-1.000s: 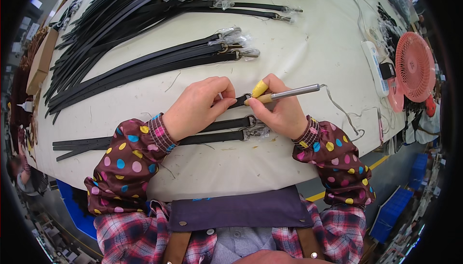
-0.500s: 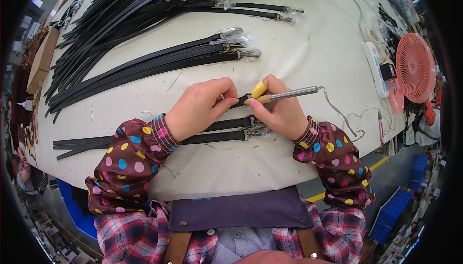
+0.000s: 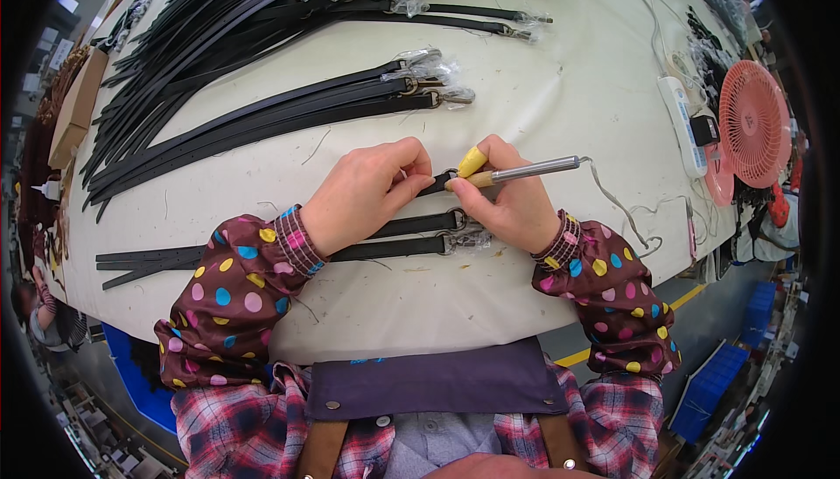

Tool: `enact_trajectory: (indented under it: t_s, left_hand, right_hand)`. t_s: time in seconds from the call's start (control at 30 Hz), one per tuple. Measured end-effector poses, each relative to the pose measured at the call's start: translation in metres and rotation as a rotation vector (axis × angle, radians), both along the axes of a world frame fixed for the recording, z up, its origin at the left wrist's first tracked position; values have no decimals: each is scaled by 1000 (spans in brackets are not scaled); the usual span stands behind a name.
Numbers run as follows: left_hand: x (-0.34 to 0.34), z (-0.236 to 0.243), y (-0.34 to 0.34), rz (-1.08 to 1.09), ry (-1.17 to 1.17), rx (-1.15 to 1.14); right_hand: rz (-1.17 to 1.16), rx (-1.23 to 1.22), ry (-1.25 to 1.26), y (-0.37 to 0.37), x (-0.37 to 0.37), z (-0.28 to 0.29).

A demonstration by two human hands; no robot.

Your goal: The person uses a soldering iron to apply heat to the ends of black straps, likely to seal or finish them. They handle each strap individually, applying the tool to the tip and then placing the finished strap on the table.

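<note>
Biggest thing here is the white table (image 3: 402, 304), pale top with loose dark threads scattered around. Across the far left there's a huge heap of black straps (image 3: 219, 33), lots of the ends wrapped in clear plastic. Nearer in is a smaller bunch of straps (image 3: 350, 103), buckle ends pointing right. Over on the right sits a pink fan (image 3: 754, 125), next to a white power strip (image 3: 678, 116) with a black plug in it. Then two more straps (image 3: 394, 249) lie closest to the person, running under the left wrist. Hands next: the left hand (image 3: 372, 186) is pinched narrow, thumb and finger on the end of one black strap (image 3: 436, 183), which is out in the middle between the two hands, the rest of it hidden behind the left one. The right hand (image 3: 512, 203) is curled around a pen-shaped tool (image 3: 538, 167), metal barrel, grey cord (image 3: 617, 199) trailing off the back, front end right by the strap. Little stuff: a yellow finger cover (image 3: 471, 161) on the right index finger, plus a tiny metal ring (image 3: 450, 174) at the strap's tip.
</note>
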State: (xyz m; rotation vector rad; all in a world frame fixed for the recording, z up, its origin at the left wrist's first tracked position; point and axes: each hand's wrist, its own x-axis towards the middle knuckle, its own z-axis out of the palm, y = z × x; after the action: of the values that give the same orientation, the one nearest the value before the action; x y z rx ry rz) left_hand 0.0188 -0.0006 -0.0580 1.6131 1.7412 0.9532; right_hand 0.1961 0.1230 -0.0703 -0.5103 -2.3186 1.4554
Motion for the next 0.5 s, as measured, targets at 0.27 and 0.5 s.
enact_trajectory:
  t_s: [0.27,0.5]
  left_hand:
    - [1,0,0,10,-6,-11]
    - [2,1,2,64,-92,-81]
  right_hand:
    - [1,116,30,0,0,3]
    - [-38,-89,12,-1,1,4]
